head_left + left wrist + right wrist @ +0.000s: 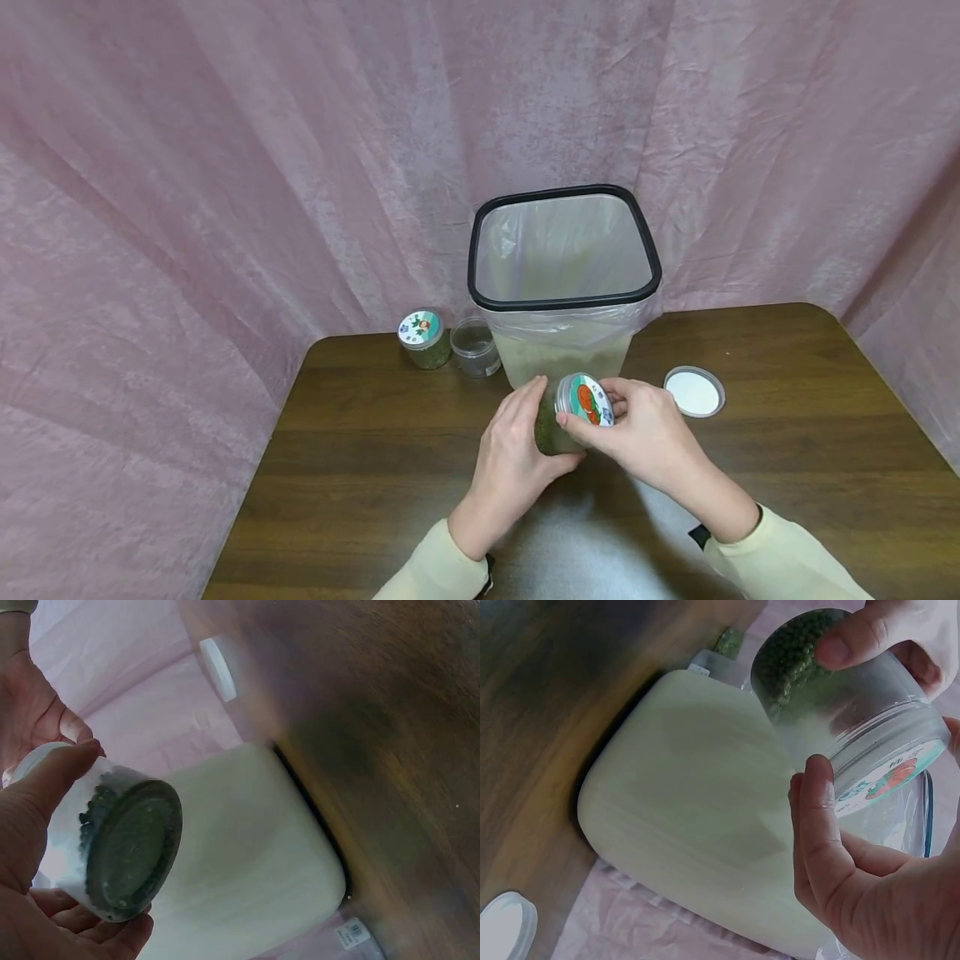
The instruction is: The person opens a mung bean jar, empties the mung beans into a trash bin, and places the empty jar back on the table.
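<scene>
A clear jar (550, 427) of small green beans is held up off the table, tilted on its side, with its lid (589, 400) toward the right. My left hand (512, 437) grips the jar body between thumb and fingers. The lid, with a red picture on its label, is pinched at the rim by my right hand (654, 429). In the right wrist view the lid sits on the jar (900, 682), and the beans (795, 664) gather toward the bottom end. The left wrist view faces the jar's base (135, 851).
Just behind my hands stands a pale bin (555, 358) with a black rim (566, 303) and a clear bag. To its left are a lidded jar (431, 355) of green contents and a lidless clear jar (476, 354). A loose white lid (693, 392) lies right on the wooden table (360, 467).
</scene>
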Demonstrator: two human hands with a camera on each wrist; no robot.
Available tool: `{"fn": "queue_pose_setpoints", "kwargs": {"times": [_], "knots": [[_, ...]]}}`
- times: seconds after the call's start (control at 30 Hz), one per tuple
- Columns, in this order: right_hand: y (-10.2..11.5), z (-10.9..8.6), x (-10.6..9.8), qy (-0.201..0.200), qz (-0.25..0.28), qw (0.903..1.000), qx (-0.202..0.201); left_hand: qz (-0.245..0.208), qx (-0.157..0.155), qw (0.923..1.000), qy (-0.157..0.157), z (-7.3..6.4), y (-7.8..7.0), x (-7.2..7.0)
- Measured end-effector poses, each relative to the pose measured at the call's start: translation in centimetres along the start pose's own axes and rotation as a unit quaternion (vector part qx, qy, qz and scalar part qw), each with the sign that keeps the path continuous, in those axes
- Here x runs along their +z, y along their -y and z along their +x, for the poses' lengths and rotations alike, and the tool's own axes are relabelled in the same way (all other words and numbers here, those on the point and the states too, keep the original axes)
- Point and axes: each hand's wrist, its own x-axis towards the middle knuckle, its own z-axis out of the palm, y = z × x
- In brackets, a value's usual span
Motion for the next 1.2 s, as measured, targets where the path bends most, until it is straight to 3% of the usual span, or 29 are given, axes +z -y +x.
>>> {"fn": "queue_pose_setpoints", "kwargs": {"times": [0.17, 0.37, 0.5, 0.73, 0.9, 0.97, 1.2], "knots": [[-0.1, -0.2, -0.2, 0.007, 0.008, 0.9999, -0.012, -0.004, 0.008, 1.0000, 0.003, 0.2, 0.1, -0.3], [-0.5, -0.4, -0.7, 0.011, -0.009, 0.9939, -0.109, -0.100, -0.023, 0.9921, 0.072, 0.5, 0.9, -1.0], [-0.6, -0.3, -1.1, 0.025, -0.025, 0.9893, -0.142, -0.088, -0.024, 0.9923, 0.084, 0.6, 0.9, -1.2], [0.0, 0.0, -1.1, 0.023, -0.019, 0.9961, -0.083, -0.039, 0.003, 0.9979, 0.052, 0.6, 0.5, -1.2], [-0.1, -0.1, -1.4, 0.044, -0.020, 0.9907, -0.127, -0.024, 0.012, 0.9985, 0.049, 0.6, 0.5, -1.2], [-0.1, -0.1, -1.5, 0.047, -0.022, 0.9907, -0.126, -0.022, 0.015, 0.9986, 0.045, 0.6, 0.5, -1.2], [0.2, 0.2, -1.3, 0.044, -0.011, 0.9972, -0.059, -0.022, 0.026, 0.9985, 0.043, 0.6, 0.5, -1.2]]}}
